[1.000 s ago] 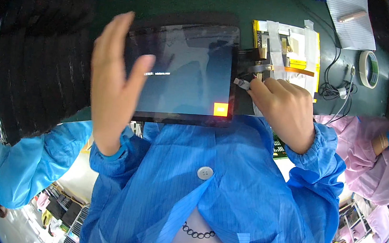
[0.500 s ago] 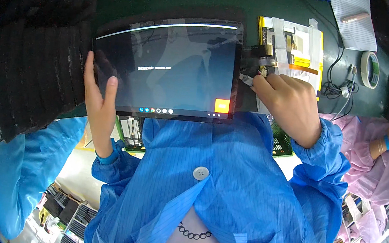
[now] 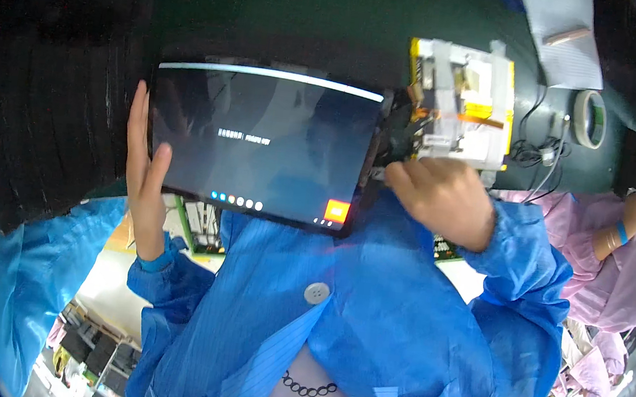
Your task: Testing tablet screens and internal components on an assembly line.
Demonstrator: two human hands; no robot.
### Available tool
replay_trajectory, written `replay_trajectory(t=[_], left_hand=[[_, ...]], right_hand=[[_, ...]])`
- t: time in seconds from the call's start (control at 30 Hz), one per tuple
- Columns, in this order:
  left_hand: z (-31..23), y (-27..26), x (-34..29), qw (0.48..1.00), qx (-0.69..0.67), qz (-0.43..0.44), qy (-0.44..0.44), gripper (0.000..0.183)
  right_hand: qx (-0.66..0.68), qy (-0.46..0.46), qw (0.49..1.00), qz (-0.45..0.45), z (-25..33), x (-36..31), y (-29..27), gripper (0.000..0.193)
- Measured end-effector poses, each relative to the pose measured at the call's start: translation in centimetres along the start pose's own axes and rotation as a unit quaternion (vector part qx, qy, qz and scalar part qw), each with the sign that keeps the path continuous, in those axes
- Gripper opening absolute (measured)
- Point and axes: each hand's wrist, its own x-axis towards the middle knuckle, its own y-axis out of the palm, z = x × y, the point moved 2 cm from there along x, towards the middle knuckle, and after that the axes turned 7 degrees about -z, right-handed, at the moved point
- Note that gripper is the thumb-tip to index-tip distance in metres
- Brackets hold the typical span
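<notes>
A black tablet [image 3: 261, 145] with a lit dark screen, a row of small icons and an orange square is tilted toward me, its near edge in front of my jacket. My left hand [image 3: 147, 171] grips its left edge, thumb on the front and fingers along the side. At the tablet's right edge is my right hand [image 3: 444, 197], its fingers curled together. What they pinch is hidden and blurred. Just beyond that hand lies a taped circuit assembly [image 3: 466, 102], yellow-edged, with a white sheet, grey tape strips and an orange flat cable reaching toward the tablet's side.
Black padded stacks [image 3: 54, 106] rise along the left. On the dark green table [image 3: 276, 13] at right are coiled black cables [image 3: 539, 151], a tape roll [image 3: 590, 120], and lined paper [image 3: 565, 62] with a pen on it. Co-workers in blue and pink sleeves [image 3: 588, 237] flank me.
The tablet's right side has swung nearer to me, so it now slopes down to the right. My right hand has come nearer and slightly left, still beside the tablet's edge.
</notes>
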Motion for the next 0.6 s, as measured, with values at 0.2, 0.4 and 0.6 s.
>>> replay_trajectory(t=[0.2, 0.4, 0.6], left_hand=[[1.0, -1.4, -0.8, 0.999, 0.012, 0.020, 0.035, 0.075], [-1.6, -1.8, -1.9, 0.973, 0.200, -0.045, 0.110, 0.072], [-9.4, 4.7, -4.7, 0.875, 0.134, 0.166, 0.435, 0.046]], right_hand=[[-0.047, 0.037, 0.998, -0.002, 2.4, -0.2, 0.3, 0.009], [0.011, 0.041, 0.998, -0.044, 0.4, 1.7, -6.9, 0.032], [-0.163, 0.136, 0.948, -0.238, -15.8, 7.9, -3.0, 0.050]])
